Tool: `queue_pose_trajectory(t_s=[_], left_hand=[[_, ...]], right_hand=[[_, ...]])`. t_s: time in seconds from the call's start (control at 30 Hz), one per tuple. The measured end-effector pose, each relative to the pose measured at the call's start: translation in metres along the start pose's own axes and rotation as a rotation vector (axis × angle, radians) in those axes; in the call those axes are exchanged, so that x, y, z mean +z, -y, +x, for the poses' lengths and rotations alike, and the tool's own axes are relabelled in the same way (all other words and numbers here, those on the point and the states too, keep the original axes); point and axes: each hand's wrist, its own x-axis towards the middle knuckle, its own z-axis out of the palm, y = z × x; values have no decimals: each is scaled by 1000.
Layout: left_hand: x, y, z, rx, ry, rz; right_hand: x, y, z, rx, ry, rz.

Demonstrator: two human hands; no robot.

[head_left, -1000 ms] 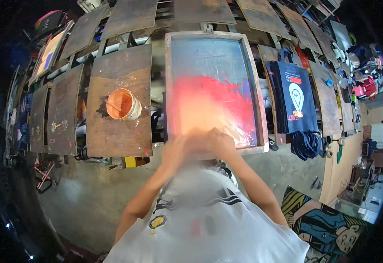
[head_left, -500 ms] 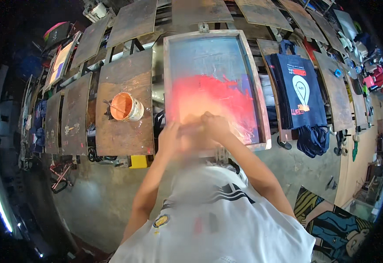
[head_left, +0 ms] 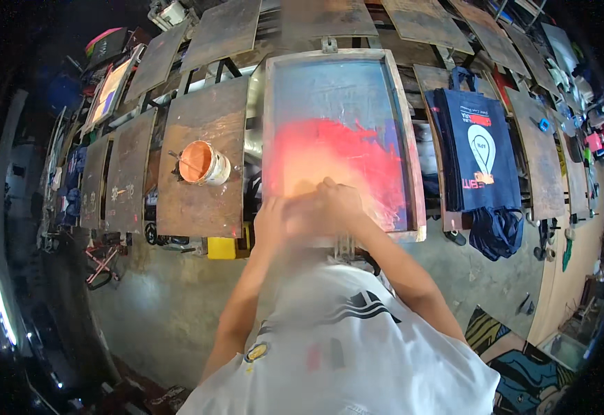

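The wooden frame (head_left: pixel 360 53) lies straight ahead of the person, its long axis running away from the body, slightly askew. Both hands are at its near end, side by side with a gap between. The left hand (head_left: pixel 269 220) sits by the frame's left edge; the right hand (head_left: pixel 340 204) is about on its midline and reaches a little farther in — so it is the nearer one to the broad red paint (head_left: pixel 378 162), which spreads ahead and to the right. Fingers look bent, but a blur covers the space between the hands — what they grip, if anything, I cannot tell. A paint pail (head_left: pixel 210 166) stands left of the frame, and dark-blue bags (head_left: pixel 481 149) lie to its right.
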Motion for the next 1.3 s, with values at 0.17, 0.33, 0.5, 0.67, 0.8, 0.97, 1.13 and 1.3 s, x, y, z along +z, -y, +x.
queue_pose_trajectory(t_s=[0.17, 0.33, 0.5, 0.67, 0.8, 0.97, 1.13, 1.3], left_hand=[[12, -13, -44, -46, 94, 10], [11, -41, -55, -49, -75, 8], [10, -27, -16, -50, -113, 15], [-7, -21, 27, 24, 78, 116], [-11, -56, 72, 302, 115, 300], [29, -110, 118, 775, 157, 451], [53, -147, 139, 947, 308, 450], [83, -160, 158, 1046, 526, 471]], right_hand=[[-14, 4, -46, 32, 141, 16], [-14, 8, -54, 36, 127, 46], [-10, -11, -6, -27, 90, 20], [-22, -34, 3, 14, 67, 189], [-30, -53, -35, 175, -53, 351], [-40, -64, -95, 422, -204, 419], [-49, -63, -125, 680, -217, 283], [-45, -52, -134, 734, -265, 206]])
